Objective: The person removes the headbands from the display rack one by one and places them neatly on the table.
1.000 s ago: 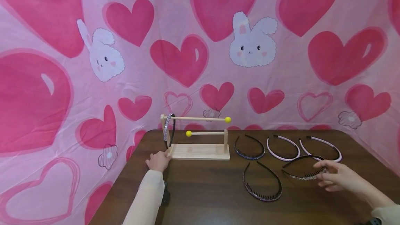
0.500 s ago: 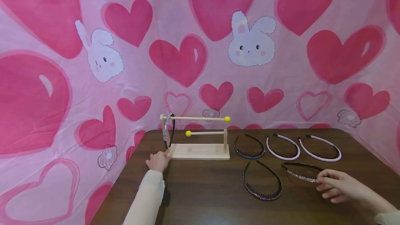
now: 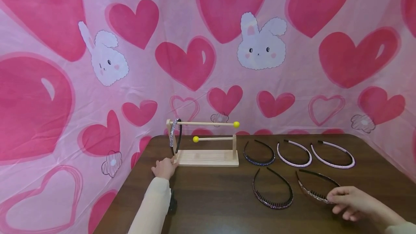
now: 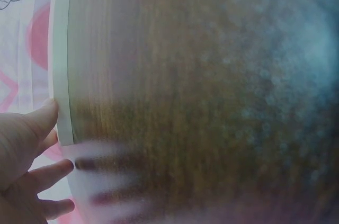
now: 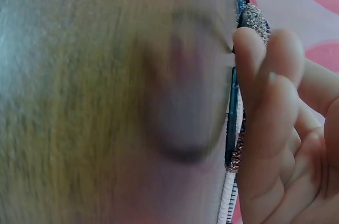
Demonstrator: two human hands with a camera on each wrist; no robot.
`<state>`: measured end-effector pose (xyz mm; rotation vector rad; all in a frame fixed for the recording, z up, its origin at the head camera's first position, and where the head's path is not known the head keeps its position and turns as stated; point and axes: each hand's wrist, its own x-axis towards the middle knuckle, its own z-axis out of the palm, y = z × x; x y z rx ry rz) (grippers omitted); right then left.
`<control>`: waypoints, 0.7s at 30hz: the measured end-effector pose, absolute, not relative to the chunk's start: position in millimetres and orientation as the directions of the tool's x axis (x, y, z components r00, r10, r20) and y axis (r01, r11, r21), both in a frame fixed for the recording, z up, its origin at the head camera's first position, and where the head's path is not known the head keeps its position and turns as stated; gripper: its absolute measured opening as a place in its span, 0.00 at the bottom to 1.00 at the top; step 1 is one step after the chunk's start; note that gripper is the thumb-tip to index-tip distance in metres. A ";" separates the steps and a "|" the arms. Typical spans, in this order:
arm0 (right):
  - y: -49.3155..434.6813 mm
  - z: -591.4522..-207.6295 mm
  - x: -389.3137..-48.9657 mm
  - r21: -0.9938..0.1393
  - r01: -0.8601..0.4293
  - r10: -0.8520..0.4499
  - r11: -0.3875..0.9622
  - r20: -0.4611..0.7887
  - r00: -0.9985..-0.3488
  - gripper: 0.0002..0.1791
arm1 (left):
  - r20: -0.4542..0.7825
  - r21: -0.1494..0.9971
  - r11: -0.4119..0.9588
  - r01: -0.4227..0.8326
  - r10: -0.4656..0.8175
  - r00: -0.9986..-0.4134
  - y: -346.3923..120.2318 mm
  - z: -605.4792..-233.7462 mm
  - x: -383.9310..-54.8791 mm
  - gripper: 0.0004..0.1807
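My left hand (image 3: 164, 169) pinches the left front corner of a pale wooden headband rack (image 3: 208, 158); in the left wrist view the thumb (image 4: 45, 118) presses on the base's edge. A silvery glitter headband (image 3: 175, 133) hangs at the left end of the rack's upper rod. On the right, my right hand (image 3: 354, 200) pinches the glittered front of a black toothed headband (image 3: 310, 190) between thumb and fingers. Its two ends point away from me. A purple-glitter toothed headband (image 3: 276, 205) lies just left of it. In the right wrist view, fingers cover part of the headbands.
Behind lie a blue-glitter toothed headband (image 3: 260, 163) and two pale pink ones, one in the middle (image 3: 295, 164) and another at the right (image 3: 344, 165). Yellow balls cap the rack's upper rod (image 3: 208, 123) and lower rod (image 3: 216, 138). A heart-print cloth (image 3: 182, 17) hangs behind the brown table (image 3: 208, 205).
My right hand has taken hold of the black glitter headband and moved it toward me, away from the pink one it overlapped. The left hand and the rack have stayed put.
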<state>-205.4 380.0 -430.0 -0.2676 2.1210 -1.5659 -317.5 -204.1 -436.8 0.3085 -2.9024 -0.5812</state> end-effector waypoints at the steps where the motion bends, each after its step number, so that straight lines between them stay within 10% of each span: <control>1: 379.9 -430.8 -205.7 -0.937 0.125 -0.438 0.327 -0.267 -0.858 0.08 | 0.118 0.397 0.902 -0.169 -0.232 -0.965 -204.1 -436.6 -317.2 0.23; 21: 355.5 -434.5 -210.2 -0.860 -0.045 -0.425 0.509 -0.205 -0.881 0.10 | 0.142 0.402 0.902 -0.155 -0.228 -0.963 -203.6 -437.1 -315.7 0.23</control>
